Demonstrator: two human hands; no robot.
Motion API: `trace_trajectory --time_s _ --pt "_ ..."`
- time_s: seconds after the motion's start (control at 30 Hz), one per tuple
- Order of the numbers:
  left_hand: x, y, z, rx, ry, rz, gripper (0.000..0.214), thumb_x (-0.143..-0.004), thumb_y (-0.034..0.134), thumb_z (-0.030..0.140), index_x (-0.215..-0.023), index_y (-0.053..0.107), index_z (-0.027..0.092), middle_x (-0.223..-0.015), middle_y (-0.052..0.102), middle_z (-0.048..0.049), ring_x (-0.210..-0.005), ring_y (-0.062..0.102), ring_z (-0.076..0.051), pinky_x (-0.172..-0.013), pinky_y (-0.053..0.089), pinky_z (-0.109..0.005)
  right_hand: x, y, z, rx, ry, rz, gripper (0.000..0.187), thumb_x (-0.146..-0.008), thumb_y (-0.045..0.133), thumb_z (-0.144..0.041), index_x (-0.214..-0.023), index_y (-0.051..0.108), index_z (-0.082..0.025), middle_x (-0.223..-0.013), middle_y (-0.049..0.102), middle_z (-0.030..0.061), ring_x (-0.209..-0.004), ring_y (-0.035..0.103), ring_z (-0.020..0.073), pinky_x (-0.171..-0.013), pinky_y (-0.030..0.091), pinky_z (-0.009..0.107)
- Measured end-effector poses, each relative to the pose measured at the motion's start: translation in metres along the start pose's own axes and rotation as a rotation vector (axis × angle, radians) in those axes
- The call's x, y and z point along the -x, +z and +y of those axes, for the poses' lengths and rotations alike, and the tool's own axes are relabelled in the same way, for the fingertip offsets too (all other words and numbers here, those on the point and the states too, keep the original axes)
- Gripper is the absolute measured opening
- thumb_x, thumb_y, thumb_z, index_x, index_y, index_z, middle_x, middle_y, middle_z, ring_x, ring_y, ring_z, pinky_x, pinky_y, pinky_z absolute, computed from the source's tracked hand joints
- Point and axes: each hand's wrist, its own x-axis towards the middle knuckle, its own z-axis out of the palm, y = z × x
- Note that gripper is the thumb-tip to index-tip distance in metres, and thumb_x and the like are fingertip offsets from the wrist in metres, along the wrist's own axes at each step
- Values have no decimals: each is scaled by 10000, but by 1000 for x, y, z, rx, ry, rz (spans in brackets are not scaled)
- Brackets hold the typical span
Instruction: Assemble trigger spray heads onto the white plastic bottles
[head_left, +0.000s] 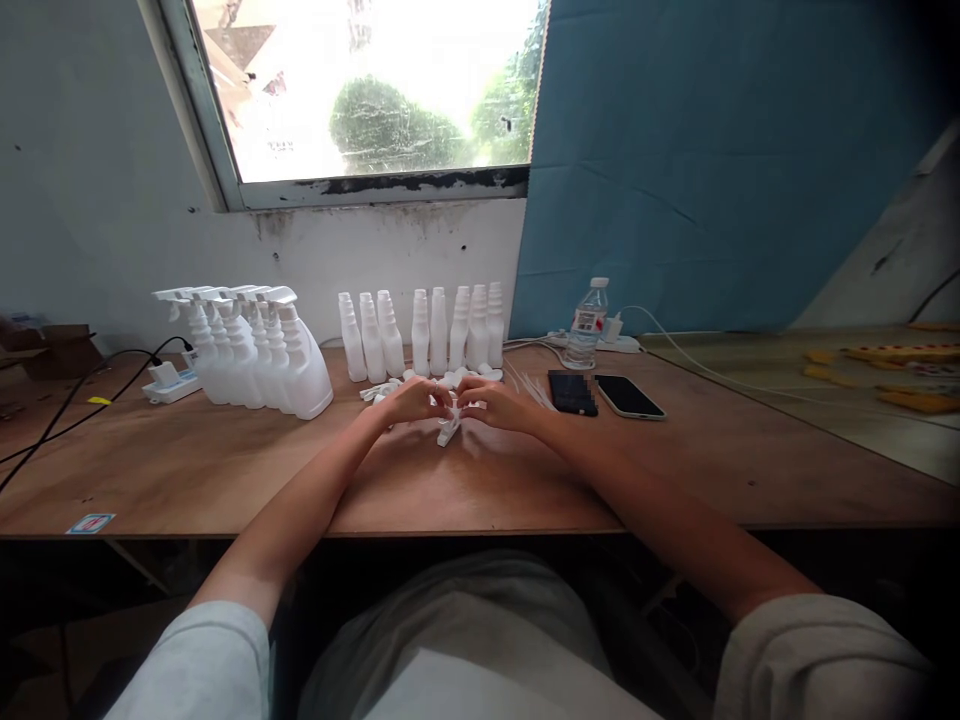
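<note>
Over the middle of the table my left hand (417, 400) and my right hand (496, 403) meet, fingertips almost touching. Between them they pinch a white trigger spray head (448, 432), whose lower end points toward me. Its upper part is hidden by my fingers. Just behind my hands lies a pile of loose white spray parts (480, 374), some of them covered by the hands. A row of white bottles without tops (438, 335) stands behind the pile. To the right of my right hand are several thin white tubes (534, 388).
At the left stand several white spray bottles (304, 370) with trigger heads on, beside a power strip (172, 385) with black cables. On the right are a water bottle (585, 328), a dark flat object (572, 392) and a phone (630, 396). A white cable (697, 372) runs further right.
</note>
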Motion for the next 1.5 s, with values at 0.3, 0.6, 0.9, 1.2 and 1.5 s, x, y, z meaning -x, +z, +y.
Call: trace_trajectory --time_s 0.3,0.6,0.9,1.2,1.5 --pt "2 6 -7 245 -10 33 442 -738 717 376 -1058 485 180 -841 680 -23 -746 625 -128 -665 455 -223 -3 14 -25 221 140 67 167 -804 516 -109 -938 609 -146 -1122 570 134 -1000 583 245 -865 489 389" --pt "4 0 5 298 -20 -54 503 -726 734 358 -1079 417 193 -856 680 -15 -767 618 -132 -702 445 -240 -2 13 -15 -249 135 16 191 -831 530 -157 -1000 614 -188 -1127 513 88 -989 560 181 -814 517 314" --pt "2 2 9 382 -30 -91 487 -731 727 345 -1083 429 188 -850 661 -19 -772 625 -142 -686 460 -249 3 9 1 -382 153 -16 240 -795 565 -145 -1006 655 -213 -1207 494 68 -1077 528 183 -855 500 302" --pt "2 8 3 424 -43 -68 479 -735 725 341 -1117 491 173 -854 637 -26 -763 621 -132 -677 473 -242 -1 -6 1 -442 320 36 234 -773 593 -240 -987 669 -185 -1140 605 74 -991 602 187 -805 495 281" --pt "3 11 10 281 -163 -80 521 -734 708 381 -1182 613 134 -787 651 -31 -744 616 -152 -727 460 -268 23 -39 47 474 1101 -50 281 -749 650 -392 -756 711 -119 -866 710 181 -892 669 305 -702 482 323"
